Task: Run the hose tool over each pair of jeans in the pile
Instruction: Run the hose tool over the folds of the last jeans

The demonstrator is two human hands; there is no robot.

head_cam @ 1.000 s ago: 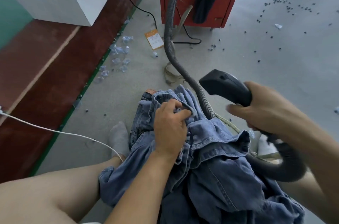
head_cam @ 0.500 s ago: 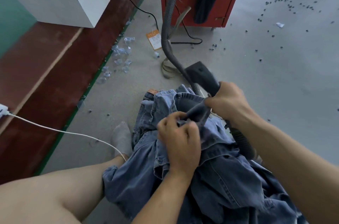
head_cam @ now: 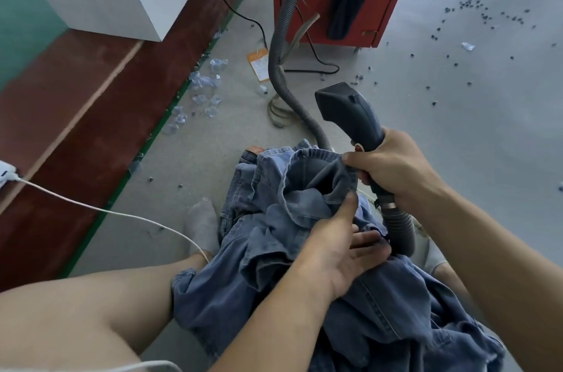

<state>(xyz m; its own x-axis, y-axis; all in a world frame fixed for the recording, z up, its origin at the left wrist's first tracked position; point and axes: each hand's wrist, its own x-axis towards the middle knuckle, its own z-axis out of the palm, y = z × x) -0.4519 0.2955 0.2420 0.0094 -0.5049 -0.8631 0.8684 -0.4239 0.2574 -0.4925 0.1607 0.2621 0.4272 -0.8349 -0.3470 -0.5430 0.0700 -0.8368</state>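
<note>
Right hand [head_cam: 393,164] grips the hose tool [head_cam: 350,115] handle and pinches the jeans [head_cam: 274,237] waistband, while the left hand [head_cam: 341,246], fingers spread, rests on the denim across the lap.

Soft denim jeans [head_cam: 304,249]; matt plastic hose tool [head_cam: 350,115] (ribbed hose).

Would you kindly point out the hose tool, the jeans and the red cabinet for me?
hose tool [head_cam: 345,111]: head view, on its dark nozzle head.
jeans [head_cam: 274,237]: head view, on the bunched denim.
red cabinet [head_cam: 393,15]: head view, on its front panel.
</note>
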